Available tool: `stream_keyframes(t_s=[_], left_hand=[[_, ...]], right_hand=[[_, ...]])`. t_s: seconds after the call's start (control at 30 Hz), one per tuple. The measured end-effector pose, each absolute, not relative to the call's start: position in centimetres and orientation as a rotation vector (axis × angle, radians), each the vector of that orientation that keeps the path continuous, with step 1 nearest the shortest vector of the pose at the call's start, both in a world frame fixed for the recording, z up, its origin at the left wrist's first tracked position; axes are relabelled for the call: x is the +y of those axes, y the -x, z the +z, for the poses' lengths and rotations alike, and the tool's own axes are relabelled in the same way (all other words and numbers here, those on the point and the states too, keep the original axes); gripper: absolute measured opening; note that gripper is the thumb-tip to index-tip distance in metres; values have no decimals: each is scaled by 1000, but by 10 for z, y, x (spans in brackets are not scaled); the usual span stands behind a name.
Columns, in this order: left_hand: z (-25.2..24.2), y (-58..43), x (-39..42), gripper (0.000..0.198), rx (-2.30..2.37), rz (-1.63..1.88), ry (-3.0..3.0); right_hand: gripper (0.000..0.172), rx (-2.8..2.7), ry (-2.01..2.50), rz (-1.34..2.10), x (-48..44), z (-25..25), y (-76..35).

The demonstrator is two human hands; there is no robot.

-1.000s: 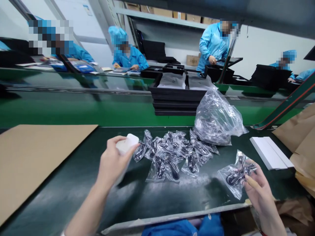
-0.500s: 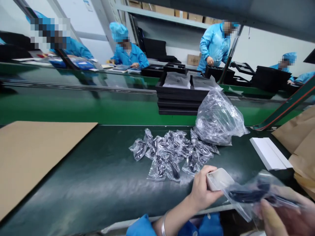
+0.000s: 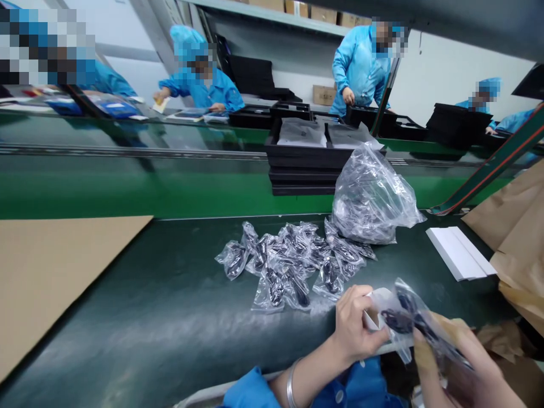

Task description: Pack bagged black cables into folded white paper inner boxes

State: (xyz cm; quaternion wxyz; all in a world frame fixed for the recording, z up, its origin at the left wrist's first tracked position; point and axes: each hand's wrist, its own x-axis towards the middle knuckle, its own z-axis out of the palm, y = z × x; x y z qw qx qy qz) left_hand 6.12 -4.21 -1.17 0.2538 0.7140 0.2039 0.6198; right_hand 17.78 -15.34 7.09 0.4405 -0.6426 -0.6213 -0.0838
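At the lower right of the head view, my left hand [image 3: 356, 323] is closed around a small white box [image 3: 373, 318] whose end faces the other hand. My right hand [image 3: 463, 351] grips a clear plastic bag with a coiled black cable [image 3: 399, 320] inside. The front of this bag is right at the box's end and overlaps it; whether any of it is inside I cannot tell. Several more bagged black cables [image 3: 293, 255] lie in a loose pile on the dark green table [image 3: 178, 306], left of and beyond my hands.
Behind the pile stands a large clear bag [image 3: 374, 198], in front of stacked black trays [image 3: 300, 170]. White flat boxes [image 3: 461, 253] and brown paper [image 3: 510, 226] are on the right. A cardboard sheet [image 3: 55, 266] covers the left. Co-workers in blue [image 3: 204, 85] work across the green conveyor.
My right hand has brought the bagged cable leftward, up to the end of the white box. The left hand keeps its hold on the box. The view has shifted slightly.
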Motion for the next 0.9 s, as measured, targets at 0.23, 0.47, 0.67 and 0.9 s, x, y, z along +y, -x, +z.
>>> stream_keyframes(t_s=[0.23, 0.47, 0.67, 0.9], left_hand=[[-10, -66, -49, 43, 599, 1654, -1865], [-24, -65, -42, 50, 568, 1658, -1851], [-32, -61, -32, 43, 491, 1823, -1817], [-30, -63, -30, 67, 372, 1877, -1785]], right_hand=[[24, -1642, 1387, -707, -125, 84, -140], [15, -1612, 1686, -780, -117, 53, -133], [21, -1419, 1788, -654, -106, 50, -115], [12, -1304, 1687, -784, -110, 47, -115]])
